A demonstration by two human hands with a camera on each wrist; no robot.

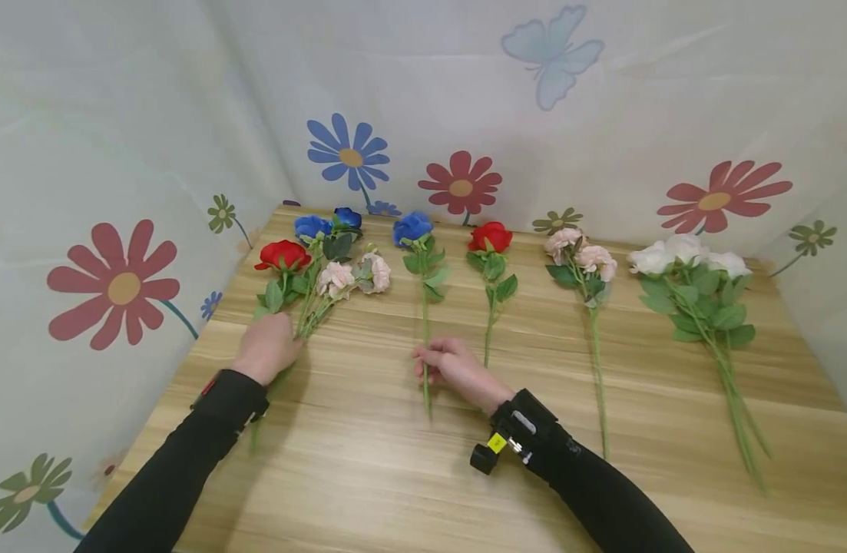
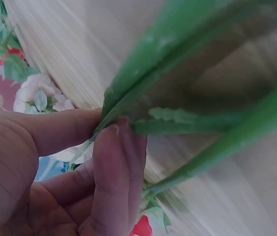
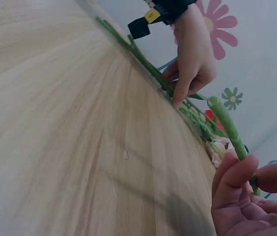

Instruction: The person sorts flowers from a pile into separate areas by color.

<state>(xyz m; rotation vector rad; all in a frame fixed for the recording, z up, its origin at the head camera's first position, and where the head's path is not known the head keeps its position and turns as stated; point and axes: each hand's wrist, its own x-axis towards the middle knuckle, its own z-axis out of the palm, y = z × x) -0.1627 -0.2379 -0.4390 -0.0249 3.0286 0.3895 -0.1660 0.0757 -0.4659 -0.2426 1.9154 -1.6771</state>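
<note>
Right hand (image 1: 461,372) first: thumb and fingers pinch the stem (image 1: 425,319) of a single blue rose (image 1: 412,228), the stem running between the fingertips, its cut end poking out on the near-edge side, its bloom up by the tabletop's far edge. And over at the left edge, the left hand (image 1: 267,349) has green stalks (image 2: 140,81) nipped between thumb and fingertips, more passing right beside; which bloom they carry, I cannot tell. Just beyond those knuckles, a bunch: one red rose (image 1: 283,255) nearest the left edge, two pink flowers (image 1: 335,279) to its right, two blue blooms (image 1: 312,226) toward the far left corner. Out to the right of the pinched stem, a lone red rose stem (image 1: 491,307) lies just beside the right hand, then a pink spray (image 1: 597,261), and near the tabletop's (image 1: 368,476) right edge, white roses (image 1: 682,250), stems pointing to the near right corner.
</note>
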